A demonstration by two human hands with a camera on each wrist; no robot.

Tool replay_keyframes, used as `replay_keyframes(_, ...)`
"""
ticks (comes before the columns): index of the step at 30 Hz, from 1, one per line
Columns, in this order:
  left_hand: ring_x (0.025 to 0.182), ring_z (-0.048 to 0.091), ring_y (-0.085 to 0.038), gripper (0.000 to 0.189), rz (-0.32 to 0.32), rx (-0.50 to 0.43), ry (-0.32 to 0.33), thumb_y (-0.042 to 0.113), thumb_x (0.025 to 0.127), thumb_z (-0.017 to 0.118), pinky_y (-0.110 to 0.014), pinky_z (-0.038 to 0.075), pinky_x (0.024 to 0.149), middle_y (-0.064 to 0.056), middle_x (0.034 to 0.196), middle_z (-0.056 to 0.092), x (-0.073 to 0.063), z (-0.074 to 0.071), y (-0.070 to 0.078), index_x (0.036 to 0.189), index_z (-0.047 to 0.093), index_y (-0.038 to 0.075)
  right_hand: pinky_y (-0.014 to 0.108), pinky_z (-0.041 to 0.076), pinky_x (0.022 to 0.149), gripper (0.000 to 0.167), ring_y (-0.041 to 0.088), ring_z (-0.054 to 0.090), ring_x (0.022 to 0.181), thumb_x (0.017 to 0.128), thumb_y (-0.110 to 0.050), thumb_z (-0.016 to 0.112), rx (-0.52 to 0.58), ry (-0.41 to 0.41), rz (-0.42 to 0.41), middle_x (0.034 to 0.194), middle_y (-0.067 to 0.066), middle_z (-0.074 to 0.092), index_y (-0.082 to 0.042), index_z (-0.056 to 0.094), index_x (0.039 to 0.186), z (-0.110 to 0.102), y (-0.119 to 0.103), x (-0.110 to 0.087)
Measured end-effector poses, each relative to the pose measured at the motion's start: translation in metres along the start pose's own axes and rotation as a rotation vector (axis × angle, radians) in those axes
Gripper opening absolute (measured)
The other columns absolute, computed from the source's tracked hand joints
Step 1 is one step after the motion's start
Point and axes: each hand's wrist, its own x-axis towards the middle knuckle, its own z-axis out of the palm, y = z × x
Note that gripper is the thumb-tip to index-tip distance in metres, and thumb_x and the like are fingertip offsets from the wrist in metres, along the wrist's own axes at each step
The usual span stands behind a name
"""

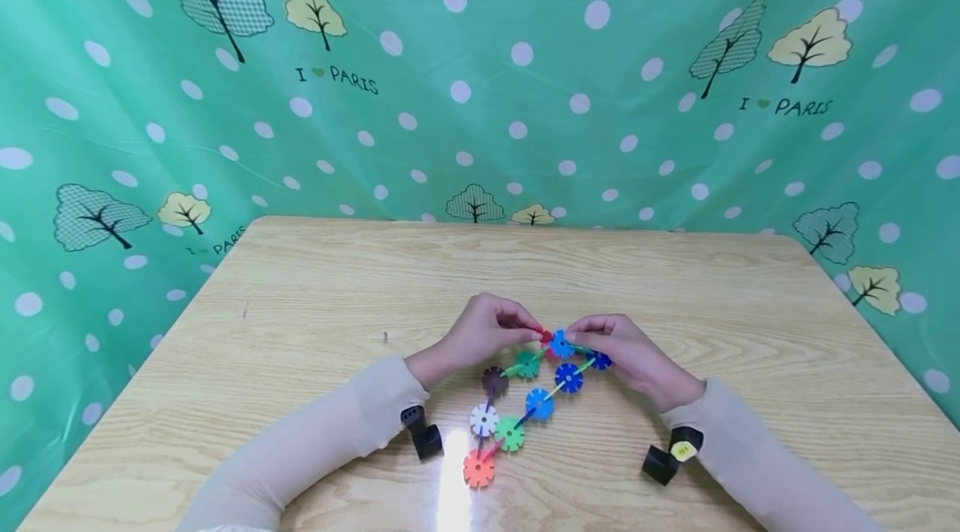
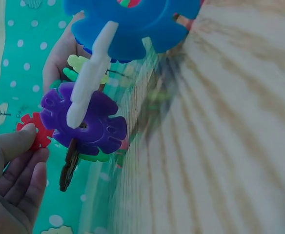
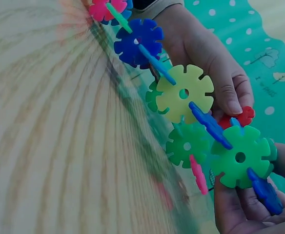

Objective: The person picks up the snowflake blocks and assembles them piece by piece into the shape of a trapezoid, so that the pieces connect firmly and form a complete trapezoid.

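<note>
A chain of notched plastic discs in several colours, slotted edge to edge, runs between my hands and down toward me, with an orange disc (image 1: 478,469) at its near end. My left hand (image 1: 483,328) pinches a small red notched disc (image 3: 245,116) between thumb and fingers. Across from it, my right hand (image 1: 626,348) grips the chain's far end, its fingers round a green disc (image 3: 240,163). A light-blue disc (image 1: 562,343) lies between the two hands. In the left wrist view, a purple disc (image 2: 91,117) partly overlaps the red one.
The wood-grain table (image 1: 337,282) extends around the hands. Behind it hangs a green curtain (image 1: 517,90) with white dots and printed trees. A black wrist camera (image 1: 423,432) sits at the left cuff and another (image 1: 663,459) at the right.
</note>
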Motion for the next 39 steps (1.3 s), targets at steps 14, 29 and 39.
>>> replay_keyframes(14, 0.067, 0.065, -0.011, 0.003, 0.038, 0.015, -0.017, 0.007, 0.082, 0.073, -0.023, 0.054, 0.060, -0.001, 0.079, 0.072, -0.002, 0.001, 0.001, 0.082, 0.074, 0.004, 0.018, 0.051, 0.070, 0.008, 0.006, 0.060, 0.077, 0.092, -0.009, 0.059, 0.146, -0.064, 0.037, 0.084, -0.004, 0.067, -0.009, 0.066, 0.089, 0.009, -0.005, -0.007)
replay_keyframes(29, 0.070, 0.067, -0.026, 0.005, 0.084, -0.004, -0.025, 0.001, 0.079, 0.074, -0.016, 0.050, 0.057, -0.011, 0.078, 0.072, -0.003, 0.009, 0.003, 0.080, 0.073, -0.004, 0.017, 0.050, 0.067, 0.015, 0.005, 0.058, 0.073, 0.090, -0.004, 0.059, 0.129, -0.061, -0.016, 0.080, -0.006, 0.066, -0.014, 0.066, 0.082, 0.012, -0.001, -0.007)
replay_keyframes(39, 0.079, 0.069, -0.019, 0.014, 0.048, -0.057, -0.210, -0.001, 0.079, 0.073, -0.026, 0.057, 0.069, -0.011, 0.090, 0.072, 0.003, -0.009, 0.001, 0.092, 0.072, -0.001, 0.018, 0.049, 0.067, 0.005, 0.006, 0.057, 0.074, 0.090, -0.008, 0.061, 0.093, -0.089, -0.008, 0.082, -0.004, 0.065, -0.008, 0.066, 0.088, 0.012, -0.006, -0.008)
